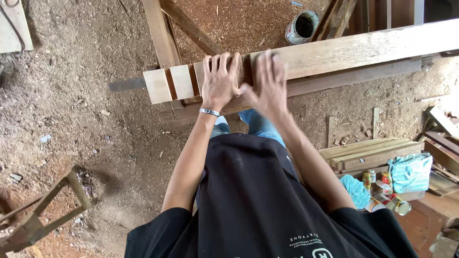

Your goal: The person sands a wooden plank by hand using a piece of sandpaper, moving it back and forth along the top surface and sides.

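Observation:
A long pale wooden plank (344,50) lies across a wooden trestle and runs off to the right. Its left end has several dark notches cut across it. My left hand (219,82) rests flat on the notched part, fingers spread, with a metal bracelet on the wrist. Just to the right, my right hand (268,82) presses on the plank beside a notch, fingers apart and slightly blurred. A flat metal blade (126,84) sticks out beyond the plank's left end. Neither hand grips anything.
Sawdust covers the dirt floor. An open tin can (302,26) stands behind the plank. At the right lie stacked boards (368,153), small cans (382,191) and a turquoise cloth (410,173). A wooden frame (43,210) lies at lower left.

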